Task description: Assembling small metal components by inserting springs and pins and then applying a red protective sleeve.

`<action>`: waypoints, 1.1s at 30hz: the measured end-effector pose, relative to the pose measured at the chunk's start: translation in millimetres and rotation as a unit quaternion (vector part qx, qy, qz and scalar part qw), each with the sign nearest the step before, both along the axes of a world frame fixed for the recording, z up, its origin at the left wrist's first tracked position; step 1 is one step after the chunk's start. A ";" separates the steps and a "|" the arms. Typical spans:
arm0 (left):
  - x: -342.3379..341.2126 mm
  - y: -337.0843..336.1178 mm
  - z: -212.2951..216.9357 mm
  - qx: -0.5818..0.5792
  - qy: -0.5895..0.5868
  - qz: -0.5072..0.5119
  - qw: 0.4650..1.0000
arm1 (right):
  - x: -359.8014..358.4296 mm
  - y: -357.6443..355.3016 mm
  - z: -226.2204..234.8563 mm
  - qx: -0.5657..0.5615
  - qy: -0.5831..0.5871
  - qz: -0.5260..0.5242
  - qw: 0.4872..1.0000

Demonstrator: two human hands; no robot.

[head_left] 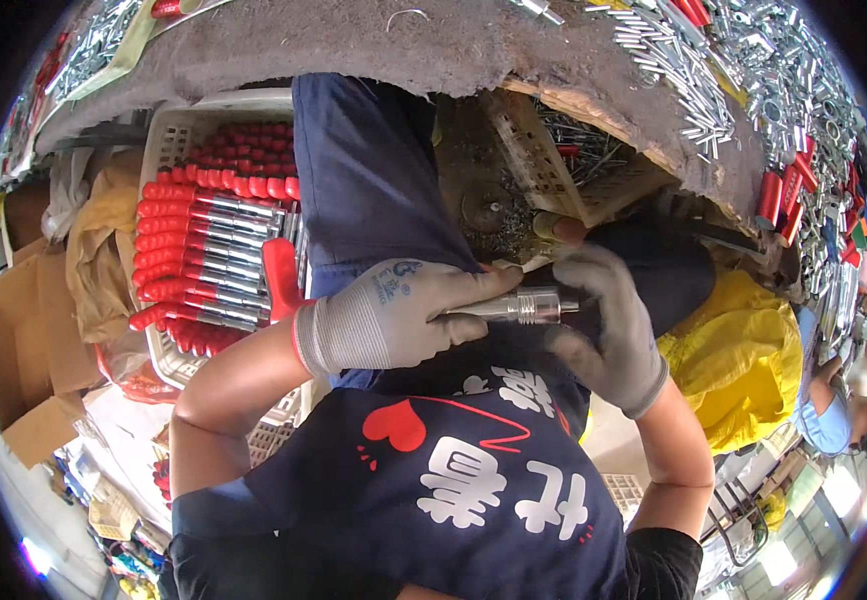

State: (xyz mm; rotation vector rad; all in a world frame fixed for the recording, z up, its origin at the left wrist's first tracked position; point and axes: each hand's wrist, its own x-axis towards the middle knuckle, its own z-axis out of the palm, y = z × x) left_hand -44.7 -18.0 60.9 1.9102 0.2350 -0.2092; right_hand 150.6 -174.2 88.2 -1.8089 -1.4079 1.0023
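Note:
My left hand (pixel 404 310), in a grey knitted work glove, is closed round a shiny metal cylinder (pixel 522 305) with ringed grooves and a thin tip pointing right. Its other end is hidden in my palm. At the wrist, a red handle (pixel 280 280) shows; I cannot tell whether it belongs to the held cylinder. Around the cylinder's tip curves my gloved right hand (pixel 609 320), thumb and fingers apart, a little blurred, with nothing visible between them.
Left of my leg, a cream plastic crate (pixel 159 150) holds rows of red-handled metal tools (pixel 224 255). Ahead, a worn bench edge (pixel 434 60) carries metal pins (pixel 689 85) and red parts (pixel 784 195). A yellow sack (pixel 739 360) lies right, a cardboard box (pixel 34 340) left.

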 end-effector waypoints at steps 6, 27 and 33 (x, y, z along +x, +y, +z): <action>-0.6 3.4 -1.2 0.003 0.000 -0.003 1.000 | 0.2 3.6 2.8 0.054 -0.051 0.008 0.997; 2.6 -3.3 -12.6 -0.012 0.008 -0.044 0.999 | -10.5 -15.9 -11.6 0.050 -0.051 0.033 0.997; 5.1 0.6 -3.2 0.019 -0.006 -0.051 0.998 | -5.0 -7.1 -4.9 0.061 -0.060 0.103 0.991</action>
